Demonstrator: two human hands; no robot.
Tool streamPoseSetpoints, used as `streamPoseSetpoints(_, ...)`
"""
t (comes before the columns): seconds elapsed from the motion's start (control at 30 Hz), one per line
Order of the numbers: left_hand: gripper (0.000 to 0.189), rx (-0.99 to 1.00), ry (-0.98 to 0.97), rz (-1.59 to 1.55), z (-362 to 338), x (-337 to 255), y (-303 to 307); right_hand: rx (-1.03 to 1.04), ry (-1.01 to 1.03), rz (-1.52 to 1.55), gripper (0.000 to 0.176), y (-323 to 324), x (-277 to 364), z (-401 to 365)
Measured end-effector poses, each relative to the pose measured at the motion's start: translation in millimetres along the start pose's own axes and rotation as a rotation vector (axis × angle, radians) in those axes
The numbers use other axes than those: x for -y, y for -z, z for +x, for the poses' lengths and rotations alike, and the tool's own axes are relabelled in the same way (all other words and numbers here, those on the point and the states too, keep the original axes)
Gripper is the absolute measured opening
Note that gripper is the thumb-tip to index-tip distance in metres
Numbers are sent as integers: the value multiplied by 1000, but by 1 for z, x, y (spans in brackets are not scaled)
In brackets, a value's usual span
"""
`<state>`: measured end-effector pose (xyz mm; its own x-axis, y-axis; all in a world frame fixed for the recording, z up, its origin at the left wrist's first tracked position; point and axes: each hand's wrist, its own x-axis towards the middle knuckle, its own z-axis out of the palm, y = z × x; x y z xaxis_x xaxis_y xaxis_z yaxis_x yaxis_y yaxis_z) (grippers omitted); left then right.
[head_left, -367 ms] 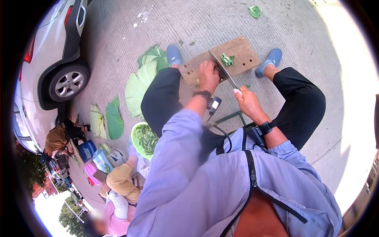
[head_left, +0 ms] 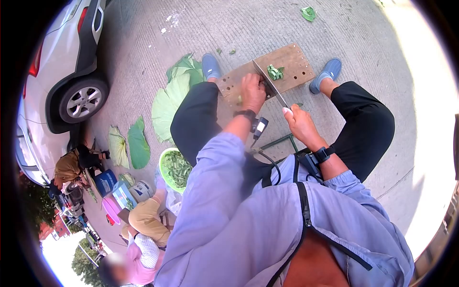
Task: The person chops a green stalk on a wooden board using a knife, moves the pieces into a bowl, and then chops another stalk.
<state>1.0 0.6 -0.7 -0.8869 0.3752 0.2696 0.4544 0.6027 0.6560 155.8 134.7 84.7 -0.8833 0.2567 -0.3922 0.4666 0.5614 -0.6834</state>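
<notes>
My right hand [head_left: 304, 126] is closed round the handle of a kitchen knife [head_left: 271, 84]. The blade slants across a wooden board [head_left: 291, 56] that sits low between my feet. On the board, just right of the blade, lies a small pile of cut green leaf pieces [head_left: 275, 72]. My left hand [head_left: 253, 90] rests with curled fingers on the board, close to the left side of the blade. Whatever its fingers press or hold is hidden beneath them.
By my left leg stands a green-rimmed basin [head_left: 163, 168] of chopped greens. Large leaves [head_left: 167, 107] lie on the concrete. A person in pink [head_left: 138, 258] sits at the lower left near buckets [head_left: 125, 195]. Farther off are a crouching person and a parked car [head_left: 62, 57].
My hands and the knife look almost unmoved. The seated person in pink has shifted slightly to the left, with an arm in a different position.
</notes>
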Motion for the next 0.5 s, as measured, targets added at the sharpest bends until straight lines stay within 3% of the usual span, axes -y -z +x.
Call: streamPoseSetpoints(0.5, 10, -14, -13, -1, -1, 1, -2, 4, 5, 3, 45, -1, -2, 0)
